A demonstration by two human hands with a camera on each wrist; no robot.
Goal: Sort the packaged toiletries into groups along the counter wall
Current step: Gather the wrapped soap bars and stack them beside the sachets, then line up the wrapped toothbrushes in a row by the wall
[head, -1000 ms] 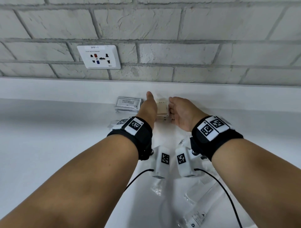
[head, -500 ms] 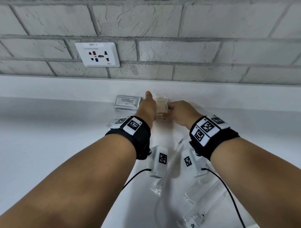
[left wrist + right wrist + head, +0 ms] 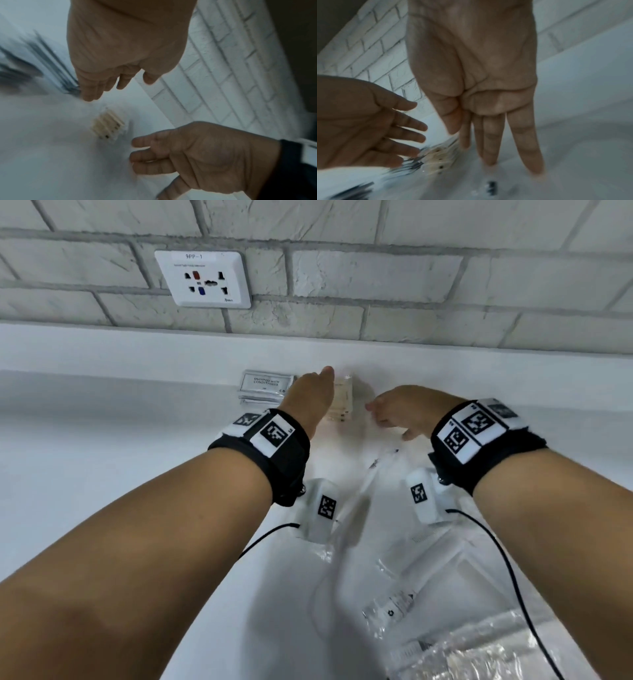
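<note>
Both your hands are released now: the left hand (image 3: 310,397) has its fingers straight and holds nothing, and the right hand (image 3: 406,414) is also loose, fingers spread, with no grip on anything. Between the two hands lies the cream packet (image 3: 340,400), flat on the counter (image 3: 102,460), close to the low wall ledge (image 3: 445,361). It seems you stand with one hand at each side of it because the packet is just set in its place and the hands frame it to keep it straight in the row. In the left wrist view the packet (image 3: 108,125) is apart from both sets of fingers, so nothing touches it. It looks like a small clear wrapper with pale cream sticks in a row inside, each with a dark tip; probably cotton buds, but blur makes me not sure. Just outside your left hand is a little stack of shampoo sachets (image 3: 265,385), white with a dark frame, lying against the same ledge, so this is one group and the cream packet starts the next beside it. Behind your wrists, toward you, several clear packs (image 3: 390,607) wait on the counter, not yet sorted.
</note>
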